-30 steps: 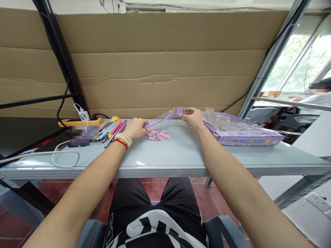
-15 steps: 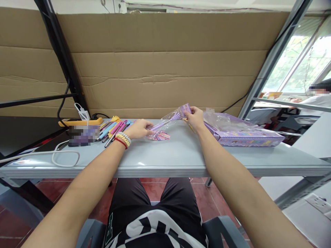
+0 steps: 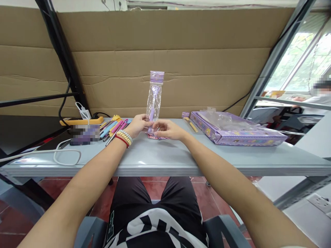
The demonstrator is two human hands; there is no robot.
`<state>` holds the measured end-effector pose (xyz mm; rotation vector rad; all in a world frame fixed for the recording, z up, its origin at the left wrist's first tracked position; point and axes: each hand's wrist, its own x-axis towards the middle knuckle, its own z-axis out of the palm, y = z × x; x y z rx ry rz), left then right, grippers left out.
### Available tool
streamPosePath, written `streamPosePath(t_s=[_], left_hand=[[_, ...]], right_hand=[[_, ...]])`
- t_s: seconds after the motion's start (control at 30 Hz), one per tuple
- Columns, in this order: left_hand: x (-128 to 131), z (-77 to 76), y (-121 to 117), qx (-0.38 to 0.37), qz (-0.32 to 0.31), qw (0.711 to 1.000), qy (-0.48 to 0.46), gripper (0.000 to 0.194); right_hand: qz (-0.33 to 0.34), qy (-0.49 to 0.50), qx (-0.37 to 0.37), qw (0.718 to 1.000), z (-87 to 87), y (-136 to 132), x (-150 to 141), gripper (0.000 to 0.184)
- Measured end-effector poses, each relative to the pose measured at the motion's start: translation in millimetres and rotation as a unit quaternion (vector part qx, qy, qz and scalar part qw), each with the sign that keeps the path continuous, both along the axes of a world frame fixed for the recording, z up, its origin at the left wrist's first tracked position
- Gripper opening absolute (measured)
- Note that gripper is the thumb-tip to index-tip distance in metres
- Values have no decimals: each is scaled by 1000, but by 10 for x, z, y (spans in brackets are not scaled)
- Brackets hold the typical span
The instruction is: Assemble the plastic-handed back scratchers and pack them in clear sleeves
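A clear plastic bag with a purple printed header stands upright above the desk, and a slim purple pen shows inside it. My left hand pinches the bag near its lower end. At the bag's bottom, my right hand also has its fingers closed on it, the thumb and forefinger close to my left fingertips. Small pink and purple printed slips lie on the desk just beneath, largely covered by the hands.
Several coloured pens lie in a pile left of my left hand, beside a phone and a white cable. A purple box with clear plastic on top sits at the right. A yellow pen lies beside it. Cardboard stands behind the desk.
The bagged pen has swung from nearly level to upright. My right hand has left the bag's header and moved left to its bottom end, uncovering the yellow pen by the box.
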<state>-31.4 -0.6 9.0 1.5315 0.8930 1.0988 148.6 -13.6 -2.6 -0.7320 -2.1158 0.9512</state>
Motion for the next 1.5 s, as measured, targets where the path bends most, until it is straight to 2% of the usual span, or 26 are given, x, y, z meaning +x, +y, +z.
streamPosePath(t_s=[0.1, 0.33, 0.6, 0.73, 0.83, 1.0, 1.2, 1.3, 1.5], left_hand=[[18, -20, -8, 9, -16, 1000, -2, 39], [44, -67, 28, 4, -61, 998, -27, 40], [37, -20, -31, -27, -149, 988, -31, 46], [32, -14, -44, -21, -179, 984, -3, 53], [16, -6, -46, -13, -201, 979, -3, 54], [-34, 14, -23, -4, -132, 991, 16, 51], [-69, -30, 71, 31, -61, 992, 109, 43], [-53, -38, 63, 41, -52, 989, 136, 40], [-17, 3, -26, 55, -15, 980, 188, 28]], right_hand=[[-23, -23, 24, 999, 11, -39, -30, 25], [-131, -57, 57, 988, 71, -75, -27, 28], [-306, -148, 133, 931, 50, -6, 4, 55], [-338, -208, 141, 907, 49, 16, 12, 45], [-347, -191, 149, 906, 74, 26, 40, 35], [-429, -147, 163, 876, 143, 95, 268, 31], [-545, -231, 49, 805, 90, 299, 749, 17], [-573, -254, 22, 779, 4, 374, 882, 23], [-564, -314, -18, 763, -84, 407, 912, 49]])
